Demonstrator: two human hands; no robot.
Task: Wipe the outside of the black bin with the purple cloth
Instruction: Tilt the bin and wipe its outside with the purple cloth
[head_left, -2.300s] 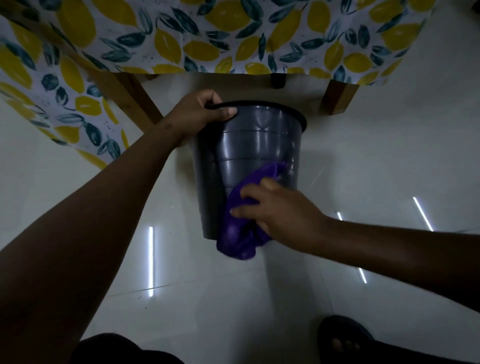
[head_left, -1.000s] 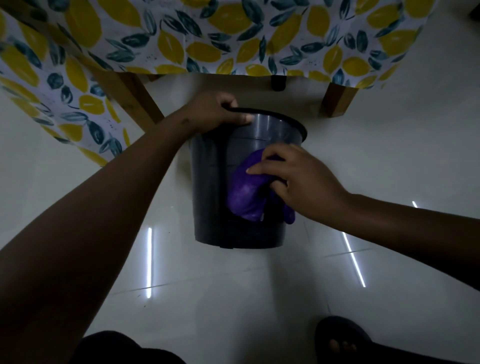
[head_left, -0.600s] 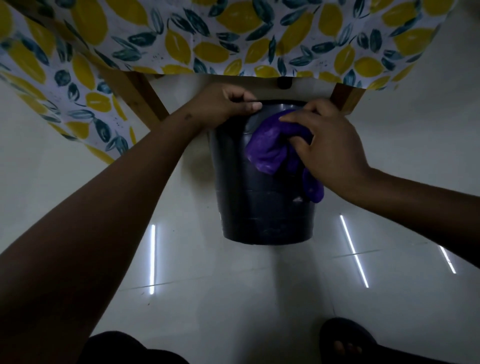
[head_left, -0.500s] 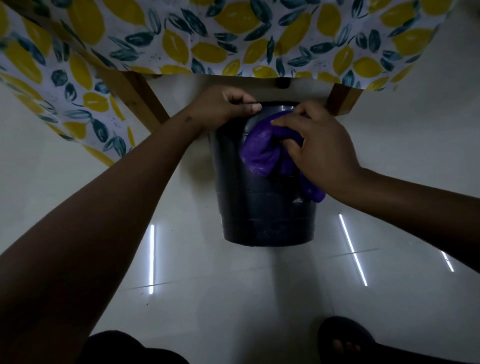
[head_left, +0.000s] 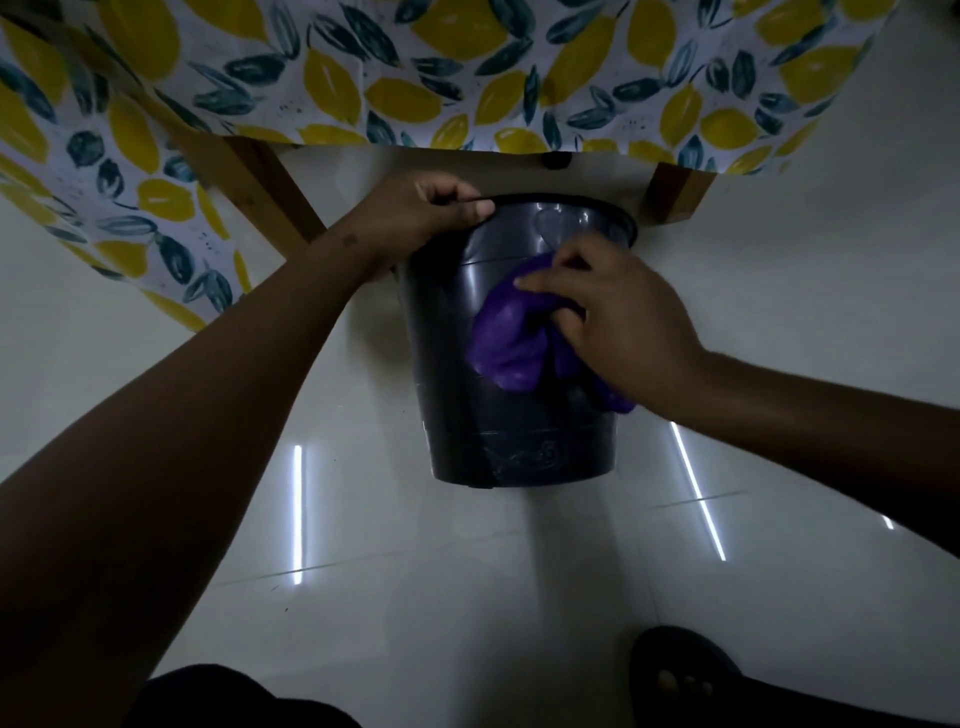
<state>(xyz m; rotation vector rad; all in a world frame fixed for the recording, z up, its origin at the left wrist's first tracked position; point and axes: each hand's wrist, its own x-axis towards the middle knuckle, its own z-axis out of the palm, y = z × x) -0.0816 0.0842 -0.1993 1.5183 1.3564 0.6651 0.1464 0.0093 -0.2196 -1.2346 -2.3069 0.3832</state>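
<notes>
The round black plastic bin (head_left: 519, 374), wider at its rim than at its base, stands on the glossy pale tiled floor (head_left: 467, 597), close to the edge of a bench draped with a white cloth printed with yellow lemons and dark teal leaves (head_left: 415, 78). Two brown wooden bench legs show beneath the cloth, one to the left of the bin (head_left: 270, 192) and one just behind its right rim (head_left: 675, 192).

The left hand (head_left: 421, 213) reaches in from the lower left and takes the bin by its near-left rim: the thumb lies along the outside just under the lip and the fingers curl over the edge, so this grip is clenched on the rim.

The right hand (head_left: 618, 327) comes in from the right and presses the crumpled purple cloth (head_left: 514, 338) against the bin's outer wall, on the side facing the camera, in the upper half below the rim. Its fingers spread over the top of the cloth and bunch it, so this grip is closed on the cloth; folds of purple hang down from under the palm, one tail reaching lower at the right side of the bin.

Bright strip-light reflections streak the floor on both sides of the bin. At the bottom edge, a foot in a dark sandal (head_left: 675, 675) rests on the tiles at the right, and a dark rounded shape, too dim to identify, sits at the left.
</notes>
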